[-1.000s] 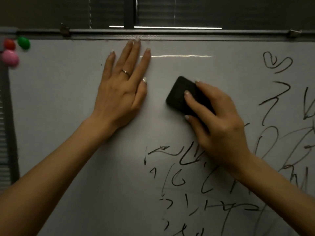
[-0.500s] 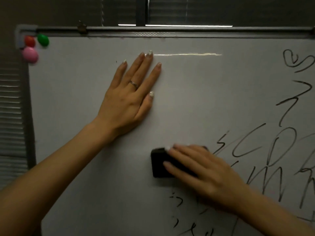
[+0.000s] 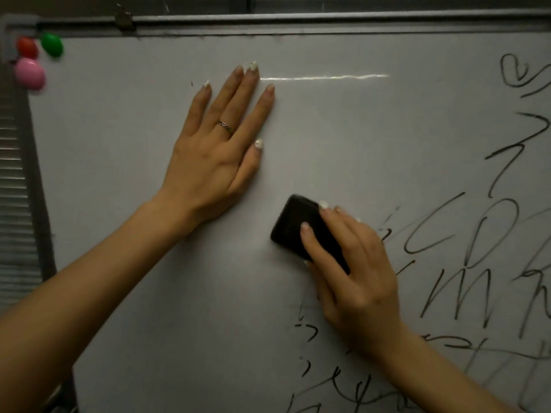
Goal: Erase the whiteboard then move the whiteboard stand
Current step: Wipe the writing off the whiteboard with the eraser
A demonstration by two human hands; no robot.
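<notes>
**Erasing pass: hand and eraser positions**

While the frame crops the whiteboard [image 3: 357,138] at the right and bottom edges, only its top rail and left border are visible to me, and no stand shows anywhere in the head view. The room is dim, so the blinds [image 3: 15,174] at far left read only as grey slats. Both of my forearms run out of the frame at the lower corners.

At the upper left corner of the board sit three magnets: red magnet [image 3: 27,47], green magnet [image 3: 52,44] and pink magnet [image 3: 29,73], close together, the pink one lowest.

My left hand [image 3: 217,156] lies flat on the cleaned area, fingers straight and slightly spread, palm pressed to the surface, holding nothing. A ring [image 3: 225,127] sits on one finger.

My right hand [image 3: 354,272] grips the black eraser [image 3: 298,231], fingers curled over its top, thumb along its lower edge. The eraser is tilted and lies against the board, its rear half hidden under my fingers.

Black marker writing [image 3: 474,242] covers the right side and lower middle; it is illegible, and part of it is hidden behind my right hand and wrist.
</notes>
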